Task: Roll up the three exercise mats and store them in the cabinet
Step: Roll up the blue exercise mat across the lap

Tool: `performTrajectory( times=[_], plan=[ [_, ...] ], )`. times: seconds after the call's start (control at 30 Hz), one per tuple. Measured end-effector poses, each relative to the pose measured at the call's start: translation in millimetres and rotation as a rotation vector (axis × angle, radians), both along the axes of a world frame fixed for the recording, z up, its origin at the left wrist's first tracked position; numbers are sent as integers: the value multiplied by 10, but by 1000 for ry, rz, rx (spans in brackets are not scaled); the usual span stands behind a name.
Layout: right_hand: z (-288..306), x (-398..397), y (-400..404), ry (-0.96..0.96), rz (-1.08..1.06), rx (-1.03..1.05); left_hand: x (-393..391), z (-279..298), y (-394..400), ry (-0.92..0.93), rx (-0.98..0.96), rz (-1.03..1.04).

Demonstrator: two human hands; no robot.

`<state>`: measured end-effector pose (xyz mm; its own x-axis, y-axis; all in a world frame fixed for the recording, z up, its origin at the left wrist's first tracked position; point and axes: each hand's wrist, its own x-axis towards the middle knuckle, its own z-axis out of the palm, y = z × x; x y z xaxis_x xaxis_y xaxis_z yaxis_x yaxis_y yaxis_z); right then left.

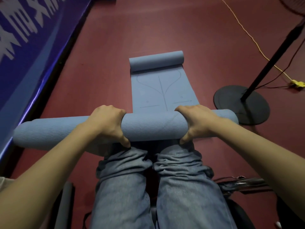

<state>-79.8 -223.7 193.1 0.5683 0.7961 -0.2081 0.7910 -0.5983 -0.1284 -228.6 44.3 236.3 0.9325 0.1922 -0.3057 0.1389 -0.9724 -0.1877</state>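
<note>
Step in hand, judged: rolling a blue mat into a tight roll, or lifting a finished one. The rolled mat (151, 128) lies crosswise over the person's knees, just above the jeans (148, 179), its ends sticking out well past both hands.

Left to right:
- Blue banner wall (24, 47) along the left edge; the roll's left end sits near it.
- Left hand (107, 123): grip curled over the top of the roll, fingers wrapped down the far side, thumb tucked under the near side. Not spread; clamped around the roll.
- Between the hands, bare ribbed roll surface.
- Right hand (196, 123): same grip, mirrored, thumb under, fingers over.
- Second mat (162, 90) on the red floor (99, 71) ahead, partly rolled from its far end, the rest flat. Unclear whether it joins the held roll.
- Fan stand base (241, 104) to the right, near the roll's right end; yellow cord (257, 47) beyond.

To do it well: keep both hands level so the edges stay flush and the roll does not cone, hold pressure even, watch the right end near the fan base. Cabinet not in view.
</note>
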Motion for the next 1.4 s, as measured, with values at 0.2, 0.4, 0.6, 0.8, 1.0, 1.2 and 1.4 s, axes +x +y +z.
performTrajectory(
  times=[0.2, 0.4, 0.6, 0.8, 1.0, 1.2, 1.4],
  plan=[
    [205, -49, 78, -19, -2, -69, -24, 88, 7, 68, -51, 31],
    [413, -323, -101, 202, 51, -139, -336, 324, -87, 273, -315, 120],
    [460, -433, -210, 263, 64, -160, -429, 249, -156, 258, -364, 120],
    [295, -427, -183, 272, 78, -61, -418, 229, -38, 243, -351, 67],
    [290, -378, -117, 293, 114, 183, -198, 244, 115, 360, -542, 129],
    [313, -359, -225, 105, 109, 132, -304, 134, 151, 18, -644, 97],
    [345, -362, -233, 134, 60, 8, -459, 203, 98, -276, -538, 89]
  ],
)
